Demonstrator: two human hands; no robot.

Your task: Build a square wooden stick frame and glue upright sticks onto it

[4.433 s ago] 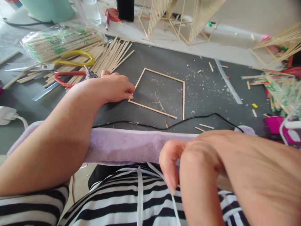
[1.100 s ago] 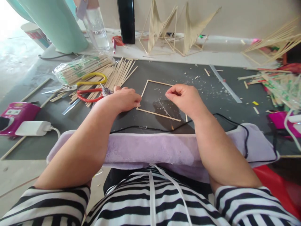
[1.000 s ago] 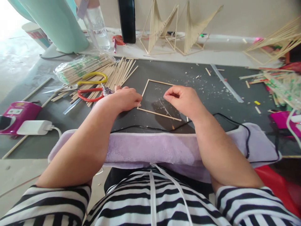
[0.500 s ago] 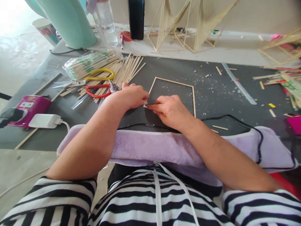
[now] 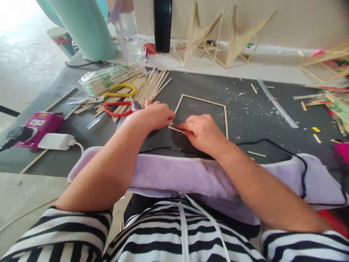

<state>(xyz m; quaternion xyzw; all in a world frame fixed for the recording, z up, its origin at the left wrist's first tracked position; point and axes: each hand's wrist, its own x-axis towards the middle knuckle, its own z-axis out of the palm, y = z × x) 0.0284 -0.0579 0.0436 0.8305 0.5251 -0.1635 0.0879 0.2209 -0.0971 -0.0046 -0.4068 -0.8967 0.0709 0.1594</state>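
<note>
A four-sided frame of thin wooden sticks (image 5: 204, 100) lies flat on the dark table. My left hand (image 5: 160, 115) is closed at the frame's left side, its fingertips pressed together just above the near left corner. With thumb and forefinger, my right hand (image 5: 204, 131) pinches the near stick (image 5: 176, 128) a little right of that corner. The rest of the near side is hidden under my right hand. Behind my left wrist lie red-handled pliers (image 5: 117, 109), partly covered, and yellow-handled scissors (image 5: 120, 90). A fan of loose wooden sticks (image 5: 154, 85) spreads beyond them.
Finished stick models (image 5: 199, 38) stand along the wall by a black phone (image 5: 162, 25). A pink power adapter (image 5: 40, 125) with a white charger (image 5: 56, 141) sits left. A black cord (image 5: 268, 140) crosses the table's front by a purple cloth (image 5: 174, 171). Stick scraps lie right.
My right fingers have shifted slightly right along the near stick, so more of it shows by the corner. My left hand stays at the corner. The whole view has shifted a little.
</note>
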